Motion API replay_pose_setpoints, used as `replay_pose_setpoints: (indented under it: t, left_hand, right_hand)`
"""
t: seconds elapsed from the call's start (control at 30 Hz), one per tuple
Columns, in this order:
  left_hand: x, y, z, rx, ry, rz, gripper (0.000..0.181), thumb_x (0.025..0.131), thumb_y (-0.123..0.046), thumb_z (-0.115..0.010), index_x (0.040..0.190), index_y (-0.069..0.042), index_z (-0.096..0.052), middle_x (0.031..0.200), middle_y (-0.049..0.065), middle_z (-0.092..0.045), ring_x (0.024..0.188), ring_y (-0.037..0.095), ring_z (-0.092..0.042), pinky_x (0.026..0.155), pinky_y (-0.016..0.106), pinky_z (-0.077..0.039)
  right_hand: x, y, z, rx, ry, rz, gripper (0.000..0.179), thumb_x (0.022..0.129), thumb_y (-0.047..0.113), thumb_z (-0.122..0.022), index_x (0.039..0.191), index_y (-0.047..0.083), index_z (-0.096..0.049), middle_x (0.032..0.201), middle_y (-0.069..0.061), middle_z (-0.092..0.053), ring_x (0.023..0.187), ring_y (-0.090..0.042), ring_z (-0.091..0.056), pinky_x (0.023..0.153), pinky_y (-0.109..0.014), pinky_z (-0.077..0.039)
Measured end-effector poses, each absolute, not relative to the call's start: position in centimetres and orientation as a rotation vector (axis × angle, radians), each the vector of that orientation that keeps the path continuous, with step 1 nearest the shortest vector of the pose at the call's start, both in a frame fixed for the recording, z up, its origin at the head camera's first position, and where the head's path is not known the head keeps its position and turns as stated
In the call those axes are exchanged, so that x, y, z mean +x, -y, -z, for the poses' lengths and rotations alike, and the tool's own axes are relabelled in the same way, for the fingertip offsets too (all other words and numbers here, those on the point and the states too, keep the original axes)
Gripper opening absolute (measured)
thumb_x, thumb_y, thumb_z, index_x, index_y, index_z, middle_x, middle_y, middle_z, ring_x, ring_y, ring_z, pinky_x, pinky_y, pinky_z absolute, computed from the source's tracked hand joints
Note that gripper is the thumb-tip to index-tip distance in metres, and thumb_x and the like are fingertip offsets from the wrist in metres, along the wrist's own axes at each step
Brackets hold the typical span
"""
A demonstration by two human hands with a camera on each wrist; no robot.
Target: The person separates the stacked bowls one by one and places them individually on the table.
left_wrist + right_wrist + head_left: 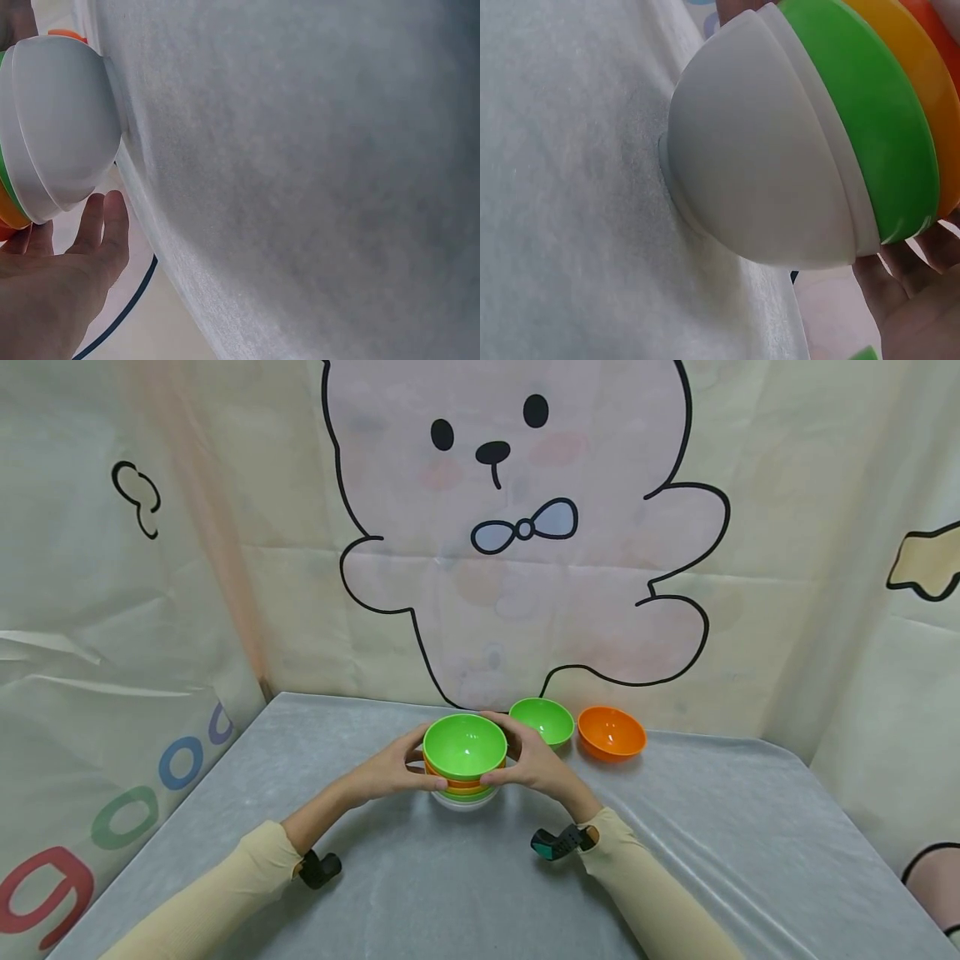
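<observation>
A stack of nested bowls (465,747) is at the middle of the table, toward the back. Its top bowl is bright green, with orange, yellow-orange and green rims below. At the bottom is a white bowl (757,142), its base on or very near the cloth. My left hand (390,770) holds the stack from the left, thumb across the front and fingers toward the back. From the right, my right hand (534,762) grips it the same way. In the left wrist view the fingers (94,225) spread beside the white bowl (71,116).
Behind my right hand, a separate green bowl (543,720) stands upright near the table's back edge. An orange bowl (611,732) sits just right of it. Grey cloth (420,893) covers the table. A printed curtain (750,635) hangs behind and at the sides.
</observation>
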State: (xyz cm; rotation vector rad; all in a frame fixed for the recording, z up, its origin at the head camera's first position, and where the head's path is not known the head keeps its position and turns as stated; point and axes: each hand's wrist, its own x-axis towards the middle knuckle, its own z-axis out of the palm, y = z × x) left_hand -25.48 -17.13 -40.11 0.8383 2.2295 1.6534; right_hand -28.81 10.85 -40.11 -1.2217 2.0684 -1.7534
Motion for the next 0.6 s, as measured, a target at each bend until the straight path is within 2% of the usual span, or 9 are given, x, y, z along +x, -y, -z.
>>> replay_pose_setpoints:
  t: [0.2,0.4,0.6]
  left_hand:
    - [-25.34,17.08,39.90,0.847,-2.226,-1.664,0.084,0.090,-0.021,-0.081,0.158,-0.021,-0.033,0.150,0.003,-0.042,0.134,0.032,-0.046,0.103,0.049,-0.046]
    - [-25.34,17.04,39.87,0.848,-2.211,-1.664,0.085,0.089,-0.018,-0.081,0.158,-0.022,-0.033,0.150,0.003,-0.042,0.132,0.032,-0.048,0.102,0.047,-0.047]
    - [-25.39,17.00,39.95,0.866,-2.194,-1.680,0.084,0.089,-0.018,-0.081,0.158,-0.020,-0.033,0.149,0.005,-0.043,0.131,0.032,-0.049,0.102,0.046,-0.048]
  right_hand:
    - [-28.84,-10.70,40.16,-1.224,-2.074,1.766,0.086,0.081,0.026,-0.089,0.151,0.005,-0.044,0.145,-0.010,-0.051,0.128,-0.029,-0.052,0.107,-0.041,-0.044]
    - [-28.61,-10.66,40.08,-1.234,-2.062,1.810,0.085,0.081,0.016,-0.089,0.151,0.001,-0.044,0.147,-0.014,-0.049,0.129,-0.032,-0.051,0.110,-0.042,-0.041]
    - [-28.62,-10.62,40.14,-1.252,-2.078,1.820,0.086,0.079,0.021,-0.091,0.151,0.004,-0.046,0.146,-0.011,-0.051,0.128,-0.030,-0.052,0.109,-0.042,-0.041]
